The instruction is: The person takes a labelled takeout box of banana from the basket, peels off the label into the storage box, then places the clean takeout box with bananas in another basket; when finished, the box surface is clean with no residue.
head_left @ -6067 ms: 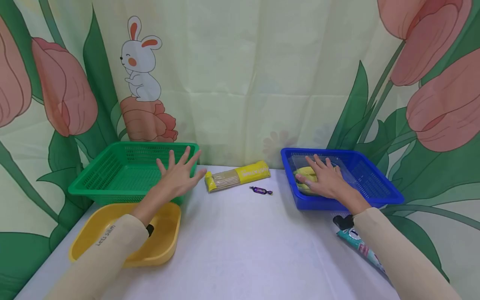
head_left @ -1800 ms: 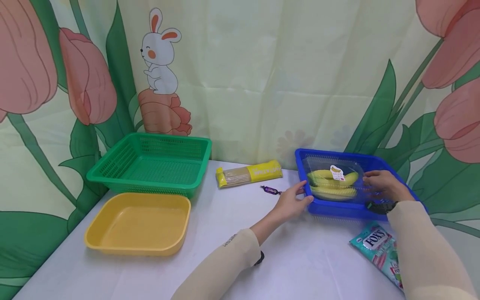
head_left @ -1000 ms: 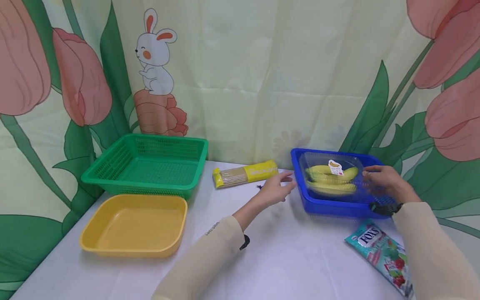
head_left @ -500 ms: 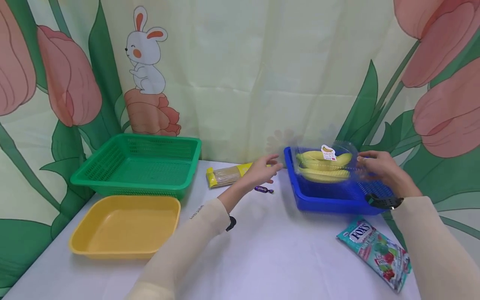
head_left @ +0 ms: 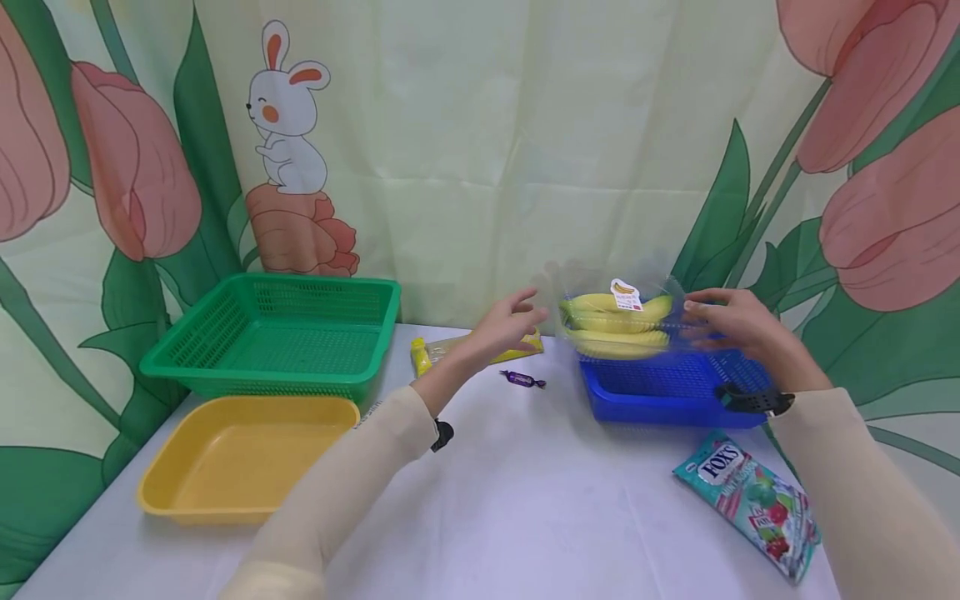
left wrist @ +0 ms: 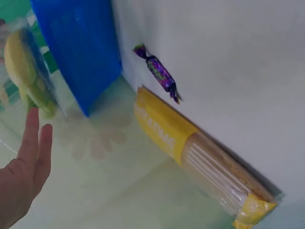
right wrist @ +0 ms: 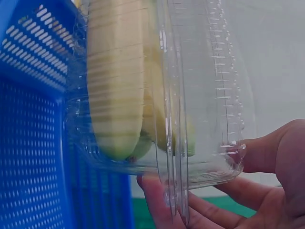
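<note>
A clear plastic clamshell box of bananas (head_left: 617,343) with a small label on its lid hangs tilted over the blue basket (head_left: 667,408). My right hand (head_left: 738,327) grips the right end of this box; in the right wrist view, thumb and fingers pinch its end around the rim of the clear plastic (right wrist: 200,179). My left hand (head_left: 501,327) is held out at the left of the box, fingers loosely extended and holding nothing. In the left wrist view its fingertips (left wrist: 32,117) come close to the box's end.
A yellow-wrapped biscuit pack (left wrist: 190,148) lies at the back, partly behind my left hand. In front of it is a purple wrapped candy (head_left: 522,379). A green basket (head_left: 262,383) and yellow tub (head_left: 247,512) stand left; a teal FOX'S candy bag (head_left: 753,504) lies right.
My right hand has lifted the banana box out of the blue basket and moved it left. My left hand has let go of the basket's edge and moved left and up.
</note>
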The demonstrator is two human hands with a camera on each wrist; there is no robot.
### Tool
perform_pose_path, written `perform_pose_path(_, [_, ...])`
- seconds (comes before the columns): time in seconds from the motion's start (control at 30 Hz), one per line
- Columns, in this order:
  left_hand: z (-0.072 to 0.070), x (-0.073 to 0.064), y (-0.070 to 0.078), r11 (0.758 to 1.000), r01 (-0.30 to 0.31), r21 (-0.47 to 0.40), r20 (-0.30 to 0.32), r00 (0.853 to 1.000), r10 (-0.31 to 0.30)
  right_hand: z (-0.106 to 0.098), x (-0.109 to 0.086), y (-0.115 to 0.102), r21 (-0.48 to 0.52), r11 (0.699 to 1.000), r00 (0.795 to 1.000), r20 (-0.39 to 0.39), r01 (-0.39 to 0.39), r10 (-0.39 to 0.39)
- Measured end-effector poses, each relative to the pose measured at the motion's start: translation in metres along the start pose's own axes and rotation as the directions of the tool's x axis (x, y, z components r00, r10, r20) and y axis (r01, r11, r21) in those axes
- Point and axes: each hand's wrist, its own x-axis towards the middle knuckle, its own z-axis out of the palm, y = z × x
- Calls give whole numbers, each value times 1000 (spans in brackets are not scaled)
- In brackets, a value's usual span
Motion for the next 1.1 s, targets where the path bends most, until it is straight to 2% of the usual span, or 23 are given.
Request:
perform_pose_path(0.2, [-15, -6, 1, 1000, 30, 2, -18, 999, -30, 24, -6, -18, 10, 999, 999, -8, 40, -40])
perform_pose_path(0.37, [-31, -13, 1, 998, 57, -18, -41, 997, -58, 45, -10, -34, 77, 995, 998, -7, 63, -63])
perform_pose_path(0.6, [-54, -37, 1, 998, 62, 16, -14, 998, -62, 72, -18, -51, 117, 990, 997, -12, 74, -73])
perform_pose_path(0.7, [-62, -48, -1, 997, 80, 17, -21, 997, -79, 84, -19, -56, 126, 988, 996, -17, 83, -82])
perform_pose_path(0.93, [-70, -74, -1, 991, 119, 58, -71, 991, -114, 106, -23, -64, 168, 982, 997, 3, 81, -83])
perform_pose_path(1.1, [-67, -89, -3, 976, 178, 129, -144, 977, -159, 122, -31, -70, 159, 985, 996, 45, 70, -79])
